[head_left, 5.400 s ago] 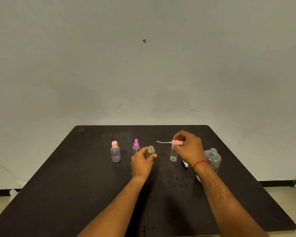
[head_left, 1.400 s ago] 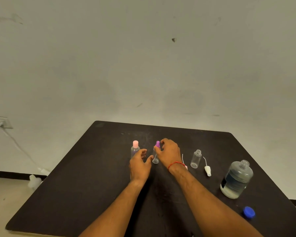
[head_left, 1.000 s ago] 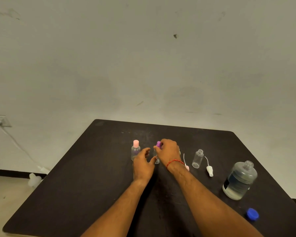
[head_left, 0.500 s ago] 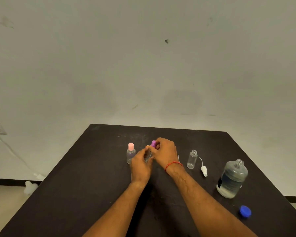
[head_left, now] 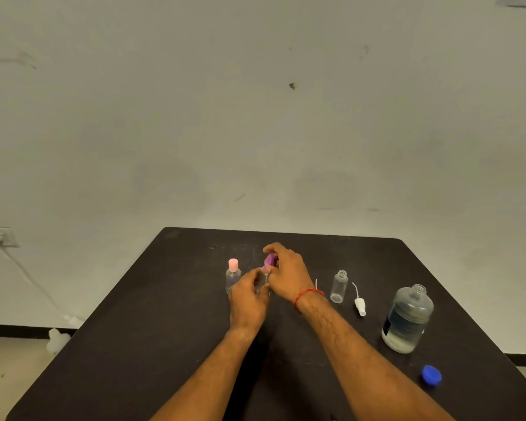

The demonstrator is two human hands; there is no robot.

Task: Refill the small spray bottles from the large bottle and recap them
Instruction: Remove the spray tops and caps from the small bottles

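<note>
My left hand (head_left: 249,296) grips the clear body of a small spray bottle (head_left: 263,279) near the table's middle. My right hand (head_left: 287,273) is closed on that bottle's purple spray cap (head_left: 270,260). Left of them stands a small bottle with a pink cap (head_left: 232,276). To the right an uncapped small clear bottle (head_left: 338,287) stands upright, with a white spray head (head_left: 360,305) lying beside it. The large clear bottle (head_left: 407,320), open and partly filled, stands at the right. Its blue cap (head_left: 431,374) lies nearer me.
All of this is on a black table (head_left: 164,329) against a pale wall. A thin white dip tube (head_left: 316,284) shows just past my right wrist. A white object (head_left: 57,340) lies on the floor at the left.
Both hands have stayed on the purple-capped bottle, and my right hand has shifted its grip around the cap. My view has drifted slightly.
</note>
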